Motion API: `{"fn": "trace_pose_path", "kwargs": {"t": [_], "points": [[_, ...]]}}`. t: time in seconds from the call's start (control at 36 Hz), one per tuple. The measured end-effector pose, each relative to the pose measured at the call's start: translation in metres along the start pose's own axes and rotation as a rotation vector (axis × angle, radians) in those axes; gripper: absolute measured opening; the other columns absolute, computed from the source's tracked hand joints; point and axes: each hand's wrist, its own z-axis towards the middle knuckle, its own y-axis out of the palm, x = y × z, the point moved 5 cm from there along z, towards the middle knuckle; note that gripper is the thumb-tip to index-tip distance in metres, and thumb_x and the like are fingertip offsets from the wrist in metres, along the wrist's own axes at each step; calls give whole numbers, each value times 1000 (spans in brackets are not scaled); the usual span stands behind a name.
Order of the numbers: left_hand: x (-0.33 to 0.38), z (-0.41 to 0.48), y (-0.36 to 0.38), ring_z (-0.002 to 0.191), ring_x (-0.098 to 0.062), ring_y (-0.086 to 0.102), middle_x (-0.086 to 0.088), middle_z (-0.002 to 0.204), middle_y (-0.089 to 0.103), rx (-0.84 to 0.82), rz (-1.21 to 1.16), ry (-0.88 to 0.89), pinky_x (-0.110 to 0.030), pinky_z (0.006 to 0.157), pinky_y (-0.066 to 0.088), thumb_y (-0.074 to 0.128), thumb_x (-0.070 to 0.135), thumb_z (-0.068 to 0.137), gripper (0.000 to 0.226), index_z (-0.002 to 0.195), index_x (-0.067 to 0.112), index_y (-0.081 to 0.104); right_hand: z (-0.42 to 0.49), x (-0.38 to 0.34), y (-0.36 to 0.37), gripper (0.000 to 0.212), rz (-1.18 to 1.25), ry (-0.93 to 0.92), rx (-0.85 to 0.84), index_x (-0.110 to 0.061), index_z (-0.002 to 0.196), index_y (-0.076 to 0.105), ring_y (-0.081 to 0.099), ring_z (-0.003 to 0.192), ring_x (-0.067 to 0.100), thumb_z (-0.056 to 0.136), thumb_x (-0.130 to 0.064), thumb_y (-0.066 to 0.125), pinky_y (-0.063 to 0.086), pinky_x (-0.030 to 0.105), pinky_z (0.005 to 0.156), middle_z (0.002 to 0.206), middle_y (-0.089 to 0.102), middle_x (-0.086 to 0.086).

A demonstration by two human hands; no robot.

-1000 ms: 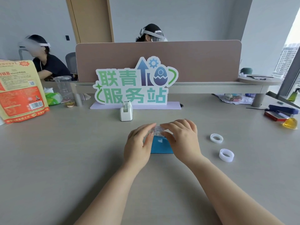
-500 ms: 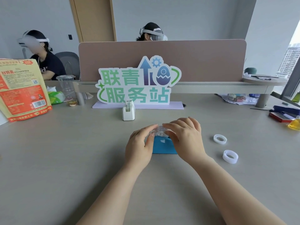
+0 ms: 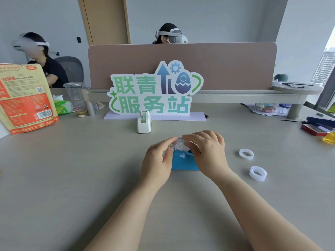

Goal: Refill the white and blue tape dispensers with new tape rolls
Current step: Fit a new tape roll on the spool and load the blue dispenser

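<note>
The blue tape dispenser stands on the grey desk at the centre, partly hidden by my hands. A clear tape roll sits at its top. My left hand and my right hand both pinch that roll from either side, fingers curled over it. The white tape dispenser stands upright farther back, in front of the sign. Two loose tape rolls lie to the right: one flat, one tilted on its edge.
A green and blue lettered sign stands against the pink divider. An orange bag, a clear cup and a tissue pack are at the left. Boxes and a yellow object lie at the right edge. Two people sit behind.
My hands stay on the roll at the blue dispenser with only slight finger shifts. The view has drifted a little.
</note>
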Motion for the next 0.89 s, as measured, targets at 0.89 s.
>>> {"fn": "trace_pose_path", "kwargs": {"t": [0.89], "points": [[8, 2, -2, 108, -11, 56, 11, 111, 67, 61, 92, 63, -24, 95, 43, 61, 20, 90, 22, 111, 25, 66, -5, -5, 8, 18, -28, -58, -94, -28, 97, 72, 61, 94, 23, 87, -24, 57, 33, 47, 103, 85, 72, -11]]}}
